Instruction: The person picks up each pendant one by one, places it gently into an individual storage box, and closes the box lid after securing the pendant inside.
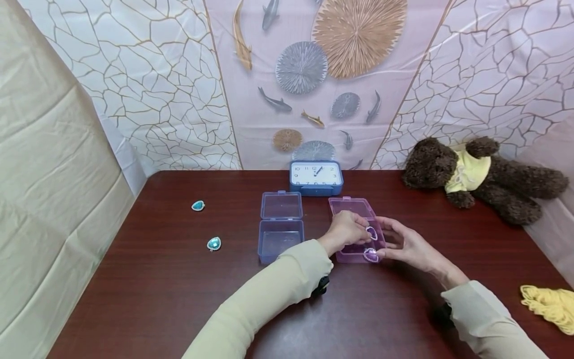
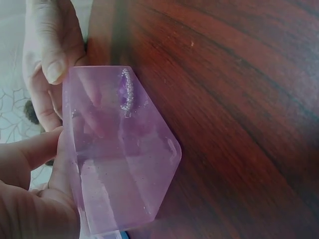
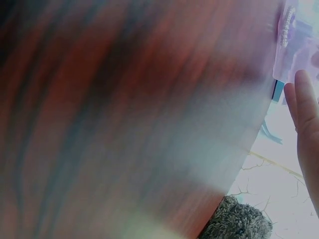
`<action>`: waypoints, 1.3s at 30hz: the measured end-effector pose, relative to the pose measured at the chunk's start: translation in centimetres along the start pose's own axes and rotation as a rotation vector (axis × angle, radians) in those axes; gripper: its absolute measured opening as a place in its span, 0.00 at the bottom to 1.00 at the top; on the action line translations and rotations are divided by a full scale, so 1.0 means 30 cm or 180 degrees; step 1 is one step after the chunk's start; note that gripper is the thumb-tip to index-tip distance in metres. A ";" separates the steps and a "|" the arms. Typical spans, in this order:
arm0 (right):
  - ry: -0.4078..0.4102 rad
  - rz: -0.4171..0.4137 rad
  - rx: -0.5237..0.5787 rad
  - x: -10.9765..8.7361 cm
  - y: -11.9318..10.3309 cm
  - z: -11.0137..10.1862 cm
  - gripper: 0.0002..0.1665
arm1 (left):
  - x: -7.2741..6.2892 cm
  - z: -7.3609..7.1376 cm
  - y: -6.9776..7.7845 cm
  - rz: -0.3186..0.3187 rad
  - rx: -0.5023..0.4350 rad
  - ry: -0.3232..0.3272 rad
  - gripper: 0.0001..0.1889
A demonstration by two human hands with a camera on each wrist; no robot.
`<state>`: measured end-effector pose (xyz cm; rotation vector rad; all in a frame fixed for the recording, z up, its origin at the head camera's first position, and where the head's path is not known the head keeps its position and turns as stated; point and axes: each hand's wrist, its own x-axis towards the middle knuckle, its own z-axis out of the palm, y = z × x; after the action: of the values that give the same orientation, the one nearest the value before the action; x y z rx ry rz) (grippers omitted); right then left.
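In the head view, my left hand (image 1: pixel 345 231) reaches over the open pink plastic box (image 1: pixel 352 259), its fingertips pinching a purple teardrop gem (image 1: pixel 371 233) with a beaded rim. Another purple gem (image 1: pixel 370 255) lies inside at the front right corner; the left wrist view shows that gem (image 2: pixel 126 92) through the clear wall. My right hand (image 1: pixel 410 246) holds the box's right side, thumb at the front corner and fingers farther back. To the left stands an open blue plastic box (image 1: pixel 281 258) with its lid tipped back.
Two blue teardrop gems (image 1: pixel 214 244) (image 1: pixel 198 205) lie on the left of the dark wooden table (image 1: pixel 179 299). Behind the boxes stands a blue clock (image 1: pixel 316 177). A brown teddy bear (image 1: pixel 468 174) lies at the back right, with yellow yarn (image 1: pixel 548 305) near the right edge.
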<state>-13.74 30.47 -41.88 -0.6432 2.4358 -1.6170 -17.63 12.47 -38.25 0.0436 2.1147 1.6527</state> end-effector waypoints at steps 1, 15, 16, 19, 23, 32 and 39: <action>0.0003 -0.0001 -0.0009 0.001 0.000 0.000 0.43 | 0.001 0.002 0.001 0.0011 0.0048 -0.0001 0.09; -0.0004 -0.0061 0.0067 0.003 0.003 0.005 0.43 | 0.011 0.009 0.002 0.0321 0.1519 0.0199 0.09; -0.0004 -0.0062 0.0070 0.003 0.003 0.005 0.43 | 0.011 0.009 0.003 0.0348 0.1628 0.0214 0.10; -0.0001 -0.0075 0.0065 0.003 0.001 0.005 0.43 | 0.010 0.009 0.006 0.0403 0.1824 0.0226 0.09; 0.0004 -0.0108 0.0065 0.003 0.000 0.003 0.43 | 0.008 0.015 0.005 0.0483 0.2027 0.0245 0.08; 0.0006 -0.0172 0.0071 0.000 0.007 0.000 0.43 | 0.004 0.028 -0.004 0.0657 0.2335 0.0317 0.08; -0.0005 -0.0167 0.0039 -0.003 0.008 0.000 0.42 | 0.010 0.032 -0.013 0.0775 0.2575 0.0331 0.08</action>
<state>-13.72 30.58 -42.11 -0.7117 2.4257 -1.6487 -17.45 13.34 -38.89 0.4868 2.8048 0.8103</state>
